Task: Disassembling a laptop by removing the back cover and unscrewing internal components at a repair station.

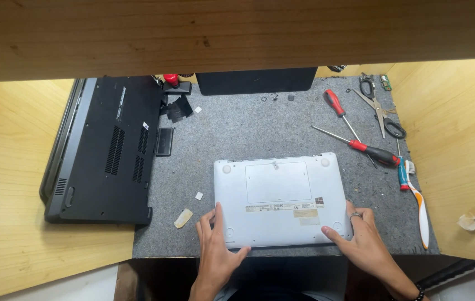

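Head cam: white laptop lies bottom-up on the grey mat, near edge. My left hand and right hand rest flat on its front corners, holding nothing. Bottom cover looks shut, I think; screwdrivers untouched.

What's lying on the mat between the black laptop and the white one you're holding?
In the head view, a small white square scrap and a translucent yellowish plastic pick lie on the grey felt mat between them.
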